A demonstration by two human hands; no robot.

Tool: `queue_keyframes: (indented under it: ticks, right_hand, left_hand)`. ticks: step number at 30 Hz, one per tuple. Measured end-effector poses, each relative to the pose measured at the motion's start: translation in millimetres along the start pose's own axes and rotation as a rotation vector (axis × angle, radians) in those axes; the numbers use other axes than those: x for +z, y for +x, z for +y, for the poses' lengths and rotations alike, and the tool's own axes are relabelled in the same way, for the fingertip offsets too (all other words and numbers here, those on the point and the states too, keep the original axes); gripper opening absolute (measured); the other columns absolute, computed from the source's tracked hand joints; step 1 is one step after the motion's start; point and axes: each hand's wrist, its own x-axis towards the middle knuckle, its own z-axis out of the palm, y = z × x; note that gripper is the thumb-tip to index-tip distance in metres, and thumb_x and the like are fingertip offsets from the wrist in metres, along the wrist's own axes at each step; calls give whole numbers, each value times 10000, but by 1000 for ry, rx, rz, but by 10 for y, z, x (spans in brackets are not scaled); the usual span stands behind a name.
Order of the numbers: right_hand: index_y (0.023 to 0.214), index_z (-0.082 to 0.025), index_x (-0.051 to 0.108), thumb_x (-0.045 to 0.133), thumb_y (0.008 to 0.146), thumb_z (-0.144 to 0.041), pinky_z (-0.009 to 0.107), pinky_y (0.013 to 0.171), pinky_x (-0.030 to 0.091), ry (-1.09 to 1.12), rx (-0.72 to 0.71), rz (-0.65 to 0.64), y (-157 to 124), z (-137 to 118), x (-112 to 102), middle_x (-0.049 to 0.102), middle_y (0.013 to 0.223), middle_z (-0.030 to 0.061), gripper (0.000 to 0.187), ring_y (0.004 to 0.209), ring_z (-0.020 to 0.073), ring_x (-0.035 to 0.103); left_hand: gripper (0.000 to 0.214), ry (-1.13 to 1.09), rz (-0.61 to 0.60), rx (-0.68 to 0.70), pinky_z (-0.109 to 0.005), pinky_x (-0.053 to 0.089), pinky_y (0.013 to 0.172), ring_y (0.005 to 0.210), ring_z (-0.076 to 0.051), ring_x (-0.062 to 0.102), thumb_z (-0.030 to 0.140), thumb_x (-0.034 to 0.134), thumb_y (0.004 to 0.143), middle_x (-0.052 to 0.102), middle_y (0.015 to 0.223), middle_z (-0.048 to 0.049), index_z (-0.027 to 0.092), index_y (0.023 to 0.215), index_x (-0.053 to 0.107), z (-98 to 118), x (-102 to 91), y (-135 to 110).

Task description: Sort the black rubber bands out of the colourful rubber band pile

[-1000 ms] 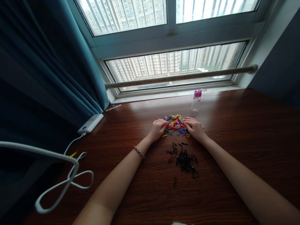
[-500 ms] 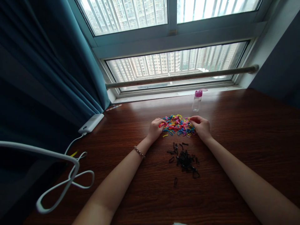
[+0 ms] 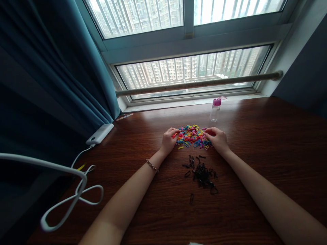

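Note:
A pile of small loop-shaped clips (image 3: 192, 136) in pink, yellow, blue, red and orange lies on the brown wooden table. My left hand (image 3: 169, 140), with a beaded bracelet (image 3: 152, 165) on its wrist, is at the pile's left edge. Its thumb and forefinger are drawn together, and red-pink bits show by the fingertips. At the right edge, my right hand (image 3: 217, 139) pinches with thumb and forefinger over the clips. What either pinch holds is too small to tell. Nearer me lies a looser heap of black loop-shaped clips (image 3: 202, 175), with several scattered around it.
Behind the pile stands a clear bottle (image 3: 215, 112) with a pink lid. A white power bank (image 3: 99, 134) with a looped white cable (image 3: 76, 197) is at the left, beside the blue curtain (image 3: 84, 68). A barred window runs along the table's back.
My right hand has shifted slightly left, its fingertips further over the coloured clips. The fingers of my left hand have moved slightly at the pile's edge. Both heaps look the same.

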Motion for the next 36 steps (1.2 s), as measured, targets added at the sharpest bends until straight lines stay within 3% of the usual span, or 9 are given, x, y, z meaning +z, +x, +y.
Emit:
queue_keyframes:
  ticks: [7, 10, 14, 16, 18, 23, 25, 30, 36]
  right_hand:
    - [748, -179, 694, 635, 687, -374, 289, 630, 481, 193, 50, -5, -11, -134, -23, 657, 785, 60, 213, 693, 181, 615]
    - [741, -162, 690, 665, 646, -408, 252, 500, 463, 368, 142, -301, -49, -244, -24, 657, 662, 40, 264, 545, 149, 592]
    - [697, -129, 698, 671, 627, -440, 198, 353, 361, 415, 234, -937, -116, -375, -31, 598, 473, 9, 320, 377, 106, 515]
    - [679, -115, 698, 641, 650, -475, 189, 322, 323, 409, 246, -1041, -130, -405, -31, 615, 492, 28, 366, 349, 98, 505]
    - [657, -113, 689, 584, 690, -523, 193, 315, 310, 417, 248, -884, -120, -393, -30, 611, 479, 36, 424, 330, 96, 491]
    - [590, -139, 665, 494, 742, -572, 238, 419, 389, 276, 222, -91, -31, -188, -40, 591, 450, 29, 490, 396, 135, 529]
    - [583, -145, 665, 454, 761, -585, 245, 436, 388, 171, 229, 111, -1, -89, -52, 590, 451, 29, 519, 399, 139, 526]
    - [510, -170, 642, 318, 816, -598, 262, 487, 382, -67, 250, 243, 20, 33, -82, 592, 444, 47, 618, 434, 163, 550]
    - [562, -209, 655, 368, 819, -519, 281, 528, 357, -337, 229, 169, 4, 10, -89, 640, 547, 57, 494, 557, 207, 589]
  left_hand:
    - [134, -28, 20, -68, -276, 499, 737, 785, -145, 612, 170, 547, 778, 653, 852, -31, 186, 867, 646, -4, -2, -4]
    - [130, -40, 36, -123, -278, 512, 722, 754, -147, 625, 194, 553, 773, 670, 843, -33, 174, 864, 644, -18, 6, -3]
    - [117, -24, 44, -146, -280, 506, 733, 769, -153, 627, 209, 561, 766, 679, 842, -29, 180, 827, 657, -31, 14, -6]
    - [112, -19, 38, -147, -282, 501, 734, 782, -157, 625, 210, 562, 765, 680, 834, -28, 185, 810, 662, -30, 11, -7]
    - [109, -26, 16, -134, -283, 496, 723, 764, -155, 621, 210, 560, 767, 678, 811, -26, 189, 802, 661, -16, 0, -7]
    - [96, -74, -111, 67, -331, 458, 824, 805, -162, 591, 210, 559, 773, 658, 813, -39, 201, 766, 655, 161, -25, -27]
    - [109, -87, -214, 147, -339, 460, 808, 810, -170, 580, 220, 547, 781, 652, 817, -50, 206, 764, 654, 291, -12, -56]
    - [154, -94, -494, 320, -326, 457, 790, 799, -173, 570, 216, 510, 783, 653, 806, -56, 233, 791, 664, 587, 68, -163]
    - [219, -51, -587, 434, -329, 442, 789, 798, -177, 564, 198, 487, 766, 656, 816, -45, 245, 901, 654, 667, 88, -219]
